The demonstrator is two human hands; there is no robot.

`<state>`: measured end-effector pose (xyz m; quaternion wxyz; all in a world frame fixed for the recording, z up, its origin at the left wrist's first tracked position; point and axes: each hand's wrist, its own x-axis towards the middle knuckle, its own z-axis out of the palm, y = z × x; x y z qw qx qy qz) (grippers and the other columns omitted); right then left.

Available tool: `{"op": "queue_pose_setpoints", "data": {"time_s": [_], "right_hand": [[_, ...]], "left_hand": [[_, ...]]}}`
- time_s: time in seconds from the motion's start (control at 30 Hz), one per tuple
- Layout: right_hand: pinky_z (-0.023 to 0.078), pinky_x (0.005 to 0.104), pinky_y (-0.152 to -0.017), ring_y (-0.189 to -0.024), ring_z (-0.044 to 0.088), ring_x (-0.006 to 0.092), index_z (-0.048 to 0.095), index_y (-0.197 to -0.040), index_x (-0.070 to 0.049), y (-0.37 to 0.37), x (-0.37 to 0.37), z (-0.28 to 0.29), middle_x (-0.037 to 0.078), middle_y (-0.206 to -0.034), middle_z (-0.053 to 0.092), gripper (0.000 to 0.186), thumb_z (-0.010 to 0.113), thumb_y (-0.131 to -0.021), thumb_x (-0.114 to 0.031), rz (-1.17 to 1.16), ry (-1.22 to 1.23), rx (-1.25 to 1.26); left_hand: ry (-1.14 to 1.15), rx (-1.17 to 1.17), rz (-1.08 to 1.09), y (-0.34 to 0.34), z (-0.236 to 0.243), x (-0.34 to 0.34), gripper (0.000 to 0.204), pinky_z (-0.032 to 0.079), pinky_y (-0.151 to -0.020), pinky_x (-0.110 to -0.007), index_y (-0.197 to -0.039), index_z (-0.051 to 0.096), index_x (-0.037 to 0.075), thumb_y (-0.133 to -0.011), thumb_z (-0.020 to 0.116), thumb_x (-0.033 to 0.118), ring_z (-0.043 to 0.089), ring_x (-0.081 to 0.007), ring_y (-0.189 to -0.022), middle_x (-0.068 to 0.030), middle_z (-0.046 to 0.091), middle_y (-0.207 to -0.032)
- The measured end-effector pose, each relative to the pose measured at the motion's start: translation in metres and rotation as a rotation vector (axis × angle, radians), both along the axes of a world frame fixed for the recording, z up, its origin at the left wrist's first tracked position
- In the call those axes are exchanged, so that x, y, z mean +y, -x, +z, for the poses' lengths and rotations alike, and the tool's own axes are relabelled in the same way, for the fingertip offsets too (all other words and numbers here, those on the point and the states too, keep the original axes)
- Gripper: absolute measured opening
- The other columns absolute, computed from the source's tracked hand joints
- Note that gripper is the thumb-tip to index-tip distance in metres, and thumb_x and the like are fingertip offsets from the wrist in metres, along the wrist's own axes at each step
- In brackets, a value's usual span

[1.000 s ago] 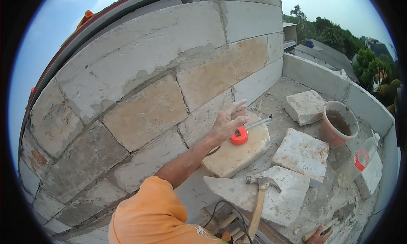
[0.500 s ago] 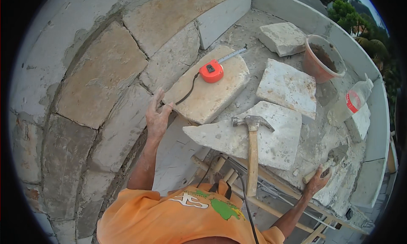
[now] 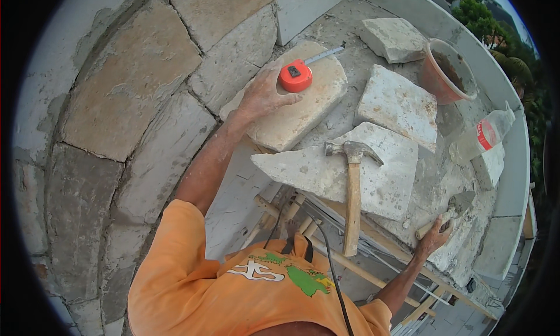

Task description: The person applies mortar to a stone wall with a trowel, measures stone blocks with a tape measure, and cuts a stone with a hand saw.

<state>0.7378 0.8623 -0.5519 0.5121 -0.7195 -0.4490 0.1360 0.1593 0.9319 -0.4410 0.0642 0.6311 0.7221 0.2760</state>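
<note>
My left hand (image 3: pixel 266 96) reaches over a thick beige stone block (image 3: pixel 299 117), fingers spread around the near left side of a red tape measure (image 3: pixel 296 77). I cannot make out whether the fingers touch its case. The tape's blade sticks out a short way across the block toward the far right. At the lower right, my right hand (image 3: pixel 434 238) is closed around the wooden handle of a trowel (image 3: pixel 461 204), whose blade lies on the mortar-covered surface. A claw hammer (image 3: pixel 353 190) rests on a flat pale stone slab (image 3: pixel 388 181) between my hands, its handle hanging over the near edge.
Another pale slab (image 3: pixel 398 105) and a rough stone (image 3: pixel 394 39) lie farther back. Beside them stand an orange bucket (image 3: pixel 448 73) and a clear plastic bottle (image 3: pixel 479 138). A stone wall (image 3: pixel 131 82) rises on the left; wooden poles (image 3: pixel 332 254) are below the near edge.
My left hand has moved from the near left corner of the block up to the tape measure, and the tape's cord no longer shows. My right hand keeps its hold on the trowel.
</note>
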Motion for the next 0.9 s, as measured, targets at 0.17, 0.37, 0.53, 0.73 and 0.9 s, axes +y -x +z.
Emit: {"op": "queue_pose_setpoints", "data": {"time_s": [0.17, 0.37, 0.53, 0.73, 0.9], "right_hand": [[0.037, 0.0418, -0.11, -0.131, 0.047, 0.033, 0.039, -0.143, 0.01, 0.01, 0.002, 0.005, 0.026, -0.143, 0.046, 0.062, 0.062, -0.097, -0.025, -0.009, 0.06, -0.112], [0.036, 0.0407, -0.11, -0.128, 0.048, 0.0325, 0.041, -0.141, 0.01, -0.001, -0.002, 0.0, 0.025, -0.14, 0.049, 0.062, 0.064, -0.096, -0.024, -0.014, 0.046, 0.062], [0.039, 0.0398, -0.106, -0.123, 0.051, 0.0313, 0.041, -0.143, 0.007, 0.012, 0.005, -0.001, 0.024, -0.139, 0.049, 0.062, 0.066, -0.095, -0.024, 0.022, 0.051, -0.027], [0.036, 0.0419, -0.109, -0.128, 0.047, 0.0325, 0.041, -0.143, 0.008, 0.003, 0.003, -0.003, 0.025, -0.141, 0.048, 0.062, 0.065, -0.094, -0.02, 0.027, 0.026, 0.027], [0.035, 0.0433, -0.111, -0.132, 0.045, 0.0339, 0.041, -0.142, 0.01, 0.013, 0.0, 0.01, 0.026, -0.143, 0.046, 0.062, 0.064, -0.094, -0.021, -0.003, 0.056, -0.102]], "left_hand": [[0.034, 0.086, 0.029, 0.005, -0.023, 0.029, 0.105, 0.038, -0.11, -0.045, -0.147, 0.039, 0.002, -0.066, 0.08, 0.055, 0.044, -0.0369, -0.134, -0.0233, 0.049, -0.14], [-0.093, 0.105, 0.007, -0.018, -0.017, 0.073, 0.078, 0.045, -0.101, -0.043, -0.133, 0.058, 0.005, -0.067, 0.078, 0.042, 0.057, -0.0329, -0.119, -0.0188, 0.059, -0.128], [-0.166, -0.203, -0.019, -0.055, 0.002, 0.098, 0.072, 0.05, -0.093, -0.045, -0.127, 0.061, 0.007, -0.065, 0.076, 0.04, 0.059, -0.0347, -0.111, -0.019, 0.062, -0.117], [-0.172, -0.204, -0.033, -0.173, 0.007, 0.153, 0.068, 0.051, -0.089, -0.048, -0.113, 0.061, -0.001, -0.065, 0.08, 0.044, 0.059, -0.0386, -0.106, -0.0249, 0.059, -0.11], [-0.179, -0.221, -0.082, -0.243, -0.009, 0.178, 0.072, 0.051, -0.091, -0.049, -0.116, 0.06, -0.002, -0.065, 0.086, 0.041, 0.055, -0.0391, -0.111, -0.0241, 0.055, -0.117]]}}
